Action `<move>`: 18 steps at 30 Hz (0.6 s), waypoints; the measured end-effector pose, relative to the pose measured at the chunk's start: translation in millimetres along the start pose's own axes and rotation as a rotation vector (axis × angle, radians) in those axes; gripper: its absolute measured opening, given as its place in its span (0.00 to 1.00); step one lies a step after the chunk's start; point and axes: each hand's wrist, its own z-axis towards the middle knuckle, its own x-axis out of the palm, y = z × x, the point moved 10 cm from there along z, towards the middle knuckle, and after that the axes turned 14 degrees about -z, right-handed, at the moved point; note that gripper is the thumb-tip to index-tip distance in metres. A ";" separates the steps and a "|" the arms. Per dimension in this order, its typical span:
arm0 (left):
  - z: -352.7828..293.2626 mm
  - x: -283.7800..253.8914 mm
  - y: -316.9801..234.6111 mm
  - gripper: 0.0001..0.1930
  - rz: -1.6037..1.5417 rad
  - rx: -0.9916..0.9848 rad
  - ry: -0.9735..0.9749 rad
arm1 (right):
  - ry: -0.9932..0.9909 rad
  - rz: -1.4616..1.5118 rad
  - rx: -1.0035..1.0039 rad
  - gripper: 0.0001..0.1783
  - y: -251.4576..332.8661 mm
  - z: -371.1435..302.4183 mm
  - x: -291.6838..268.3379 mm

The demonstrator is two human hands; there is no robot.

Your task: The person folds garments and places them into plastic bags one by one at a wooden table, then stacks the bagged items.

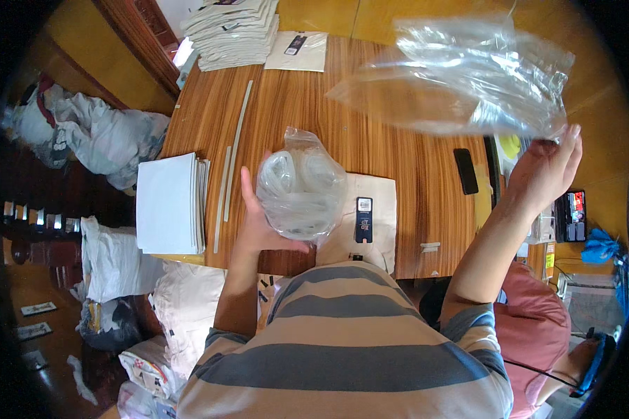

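Note:
My left hand (258,227) grips a clear plastic bag (302,188) from its left side, thumb up and fingers beneath. Loops of translucent, coiled material show through this bag; their exact kind is unclear. Out to the far right, my right hand (548,167) pinches the edge of a large, clear plastic sheet or bag (468,77), which spreads over the table's far right part and is partly blurred. Close to my body lies a folded cream cloth item (377,195) with a dark hang tag (363,220), partly covered by the bag at my left hand.
A stack of folded cream cloth items (234,38) stands at the far left beside a single one (295,61). White sheets (166,202) are piled on the left near pale strips (234,146). At right lies a black phone (466,171). Someone in red (531,307) is close on my right.

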 end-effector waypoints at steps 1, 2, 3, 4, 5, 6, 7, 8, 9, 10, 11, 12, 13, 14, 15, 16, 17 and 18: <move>-13.1 -8.1 12.7 0.91 0.030 -0.090 -0.079 | -0.060 -0.032 -0.027 0.14 -12.2 0.1 -19.1; -14.5 -9.5 24.1 0.91 0.032 -0.178 -0.148 | -0.095 -0.124 -0.094 0.15 -9.7 -2.3 -33.7; -6.9 -11.3 24.9 0.86 0.048 -0.149 -0.182 | -0.132 -0.218 -0.159 0.17 -7.0 -6.2 -47.9; 2.0 -12.4 22.7 0.81 0.069 -0.122 -0.219 | -0.169 -0.316 -0.220 0.18 -4.4 -12.2 -62.0; 14.4 -19.2 24.1 0.78 0.145 -0.122 -0.223 | -0.137 -0.330 -0.238 0.22 -3.2 -18.5 -67.8; 28.3 -20.6 25.9 0.76 0.220 -0.121 -0.225 | -0.152 -0.320 -0.294 0.24 0.8 -21.7 -73.0; 48.6 -15.0 14.9 0.66 0.297 -0.094 -0.265 | -0.100 -0.331 -0.210 0.25 -1.6 -26.8 -75.1; 63.6 -10.7 17.1 0.64 0.455 -0.113 -0.231 | -0.095 -0.335 -0.151 0.26 -2.3 -31.2 -75.1; 77.6 -9.4 21.2 0.62 0.612 -0.127 -0.194 | -0.087 -0.342 -0.092 0.26 -2.6 -35.9 -76.1; 92.9 -9.2 26.4 0.60 0.772 -0.133 -0.159 | -0.076 -0.346 -0.033 0.27 -3.0 -40.9 -74.8; 106.3 -3.2 28.4 0.56 0.891 -0.029 -0.134 | -0.059 -0.397 0.003 0.25 -10.8 -41.0 -85.6; 121.8 -3.3 45.0 0.56 0.920 -0.057 -0.109 | -0.043 -0.447 0.040 0.24 -21.7 -40.2 -95.7; 134.0 -2.7 66.0 0.56 0.950 -0.098 -0.076 | -0.109 -0.393 0.094 0.22 -31.8 -41.1 -101.8; 144.7 2.2 81.5 0.56 0.981 -0.138 -0.048 | -0.080 -0.401 0.185 0.23 -35.4 -44.2 -103.0; 151.5 8.5 102.8 0.54 1.019 -0.237 0.022 | -0.075 -0.377 0.206 0.23 -45.5 -42.0 -113.2; 158.2 18.6 120.9 0.53 1.048 -0.208 0.113 | -0.071 -0.350 0.225 0.23 -56.2 -37.8 -122.3; 159.0 18.6 142.5 0.52 1.087 -0.177 0.197 | -0.061 -0.324 0.260 0.23 -60.1 -36.8 -124.4; 155.8 16.3 163.8 0.51 1.130 -0.143 0.278 | -0.050 -0.292 0.297 0.24 -65.5 -36.9 -125.3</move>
